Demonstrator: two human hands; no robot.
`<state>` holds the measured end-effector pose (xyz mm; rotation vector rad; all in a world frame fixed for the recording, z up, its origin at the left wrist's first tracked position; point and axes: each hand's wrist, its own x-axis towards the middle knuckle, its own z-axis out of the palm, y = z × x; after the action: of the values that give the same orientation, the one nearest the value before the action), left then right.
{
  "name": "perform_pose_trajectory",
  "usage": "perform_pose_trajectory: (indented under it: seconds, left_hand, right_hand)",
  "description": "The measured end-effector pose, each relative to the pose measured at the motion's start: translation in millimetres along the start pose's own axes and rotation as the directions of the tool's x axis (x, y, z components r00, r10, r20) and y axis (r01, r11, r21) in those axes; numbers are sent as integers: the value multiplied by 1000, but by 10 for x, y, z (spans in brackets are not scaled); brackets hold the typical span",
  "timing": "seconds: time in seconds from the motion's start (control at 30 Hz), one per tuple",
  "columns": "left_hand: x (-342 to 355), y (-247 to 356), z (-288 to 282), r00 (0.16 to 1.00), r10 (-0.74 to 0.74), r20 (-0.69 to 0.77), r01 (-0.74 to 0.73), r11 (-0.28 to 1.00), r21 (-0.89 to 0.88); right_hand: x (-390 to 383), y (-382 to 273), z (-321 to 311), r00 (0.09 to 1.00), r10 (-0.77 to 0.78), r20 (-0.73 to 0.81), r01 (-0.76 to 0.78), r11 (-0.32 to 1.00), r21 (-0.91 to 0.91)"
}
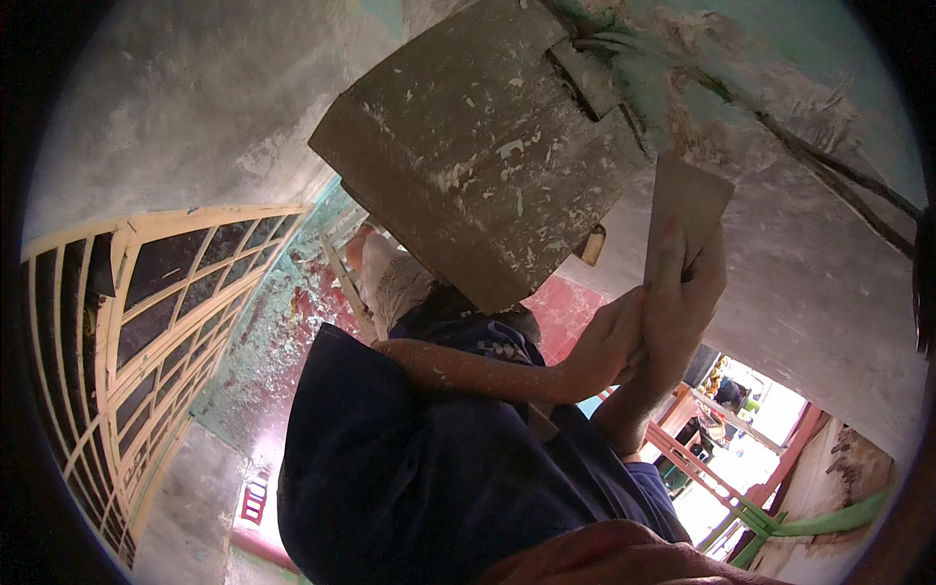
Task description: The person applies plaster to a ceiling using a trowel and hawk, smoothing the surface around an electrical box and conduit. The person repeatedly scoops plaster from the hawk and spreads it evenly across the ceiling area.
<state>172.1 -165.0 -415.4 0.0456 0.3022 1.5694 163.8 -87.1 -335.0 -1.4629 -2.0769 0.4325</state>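
Note:
My right hand (682,292) grips a wide, flat grey scraper blade (687,200), raised at the right with the fingers against its lower part. My left hand (604,341) is closed against the lower right hand and wrist; what it holds there is hidden. Below my left forearm, a narrow pale strip (541,421) shows against my dark blue shirt (409,468); I cannot make out what it is. Above my hands is a large square grey board (468,156) spattered with pale material, with a short wooden piece (592,244) at its lower right edge.
Cream window bars (127,331) run along the left. A weathered grey wall (780,273) with dark cables (814,156) spans the right. A pale rail (346,283) stands behind my body, over red patches (570,307). At the lower right, a bright opening shows pink and green frames (824,522).

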Motion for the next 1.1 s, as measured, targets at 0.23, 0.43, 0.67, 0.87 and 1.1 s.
perform_pose_trajectory:
  seconds: [0.23, 0.43, 0.67, 0.87, 1.1]
  left_hand:
    - [32, 163, -38, 983, -184, -28, 183, 982, -38]
    - [-19, 150, -19, 984, -180, 16, 180, 983, -37]
    - [25, 298, -79, 992, -126, 5, 125, 990, 69]
    - [117, 422, -107, 988, -144, 59, 136, 983, 126]
    - [94, 397, 17, 991, -134, 2, 133, 984, 119]
  right_hand:
    - [78, -154, 57, 1000, 13, 14, -13, 1000, -1]
    - [156, -229, 14, 997, -23, 72, 20, 998, 55]
    - [101, -209, 128, 1000, -4, -16, 5, 996, 91]
    - [246, -388, 99, 1000, -28, 3, 28, 999, 45]
    - [225, -360, 36, 1000, 5, -17, -4, 998, 60]
